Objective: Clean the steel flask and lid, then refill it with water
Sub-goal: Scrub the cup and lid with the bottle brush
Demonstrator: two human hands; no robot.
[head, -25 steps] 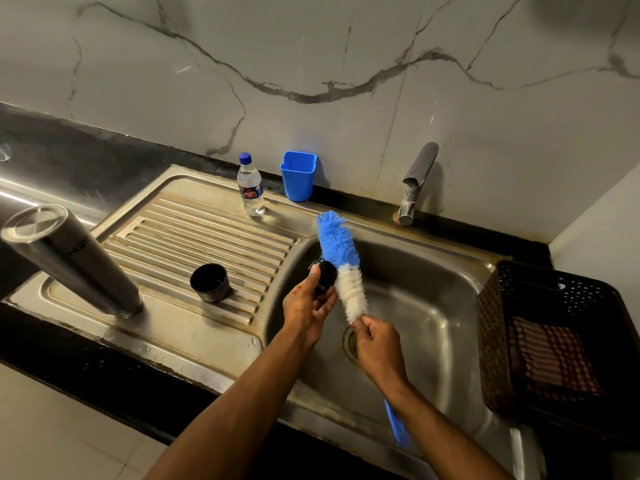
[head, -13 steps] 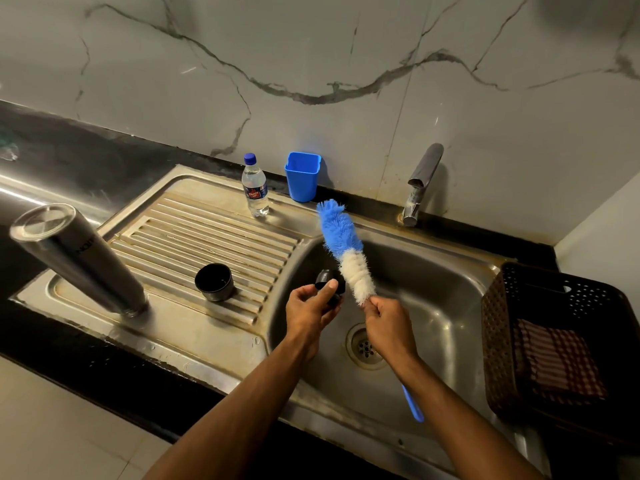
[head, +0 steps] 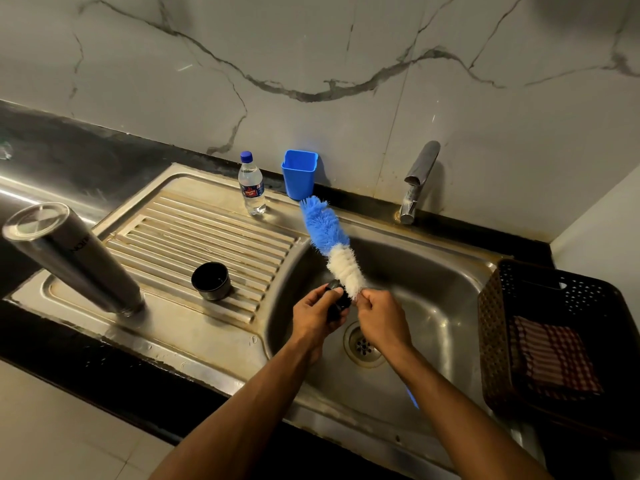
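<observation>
Hovering over the steel sink basin (head: pixel 433 306), both hands work near its left rim, with bare basin to the right as far as the dark perforated basket (head: pixel 519 323) holding a checked cloth (head: pixel 554 355). The left hand (head: pixel 317 318) curls its fingers round a small black lid (head: pixel 336 304); the right hand (head: pixel 381 318) grips a bottle brush (head: pixel 332 242) just below its fluffy bristles, blue at the tip and white lower down, which touch the lid. The brush points up and away toward a blue plastic cup (head: pixel 298 174). On the ribbed drainboard (head: pixel 194 233) a black cap (head: pixel 211 281) sits open side up, and the smooth cylindrical steel flask (head: pixel 74 261) stands inverted, well left of both hands. A clear water bottle (head: pixel 251 185) stands near the wall, left of the tap (head: pixel 417 180).
</observation>
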